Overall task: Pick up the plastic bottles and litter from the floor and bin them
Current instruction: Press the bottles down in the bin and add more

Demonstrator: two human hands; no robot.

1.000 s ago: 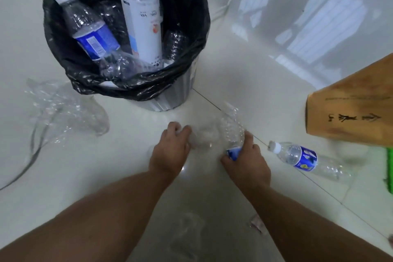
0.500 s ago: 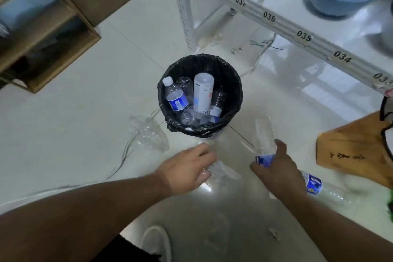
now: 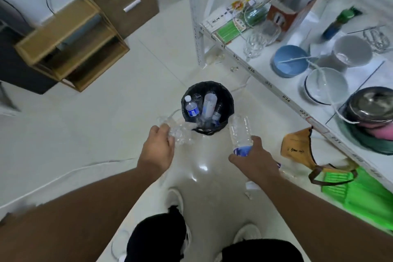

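Clear bottle [image 3: 239,132] gripped in right hand [image 3: 253,155] fingers, near bin [image 3: 228,100].

Black numbers run along the front edge of the white shelf [image 3: 276,91]: 036, 034 and 033 can be read, the others too blurred. The dark print on the brown paper bag [image 3: 295,149] and the bottle labels cannot be read.

Two bare forearms, no sleeves, no watch or rings visible. Left hand [image 3: 156,148] and right hand [image 3: 253,156] bare. Black shorts [image 3: 158,238] over both knees at 6 o'clock. White shoes [image 3: 247,233], dark trim on left one.
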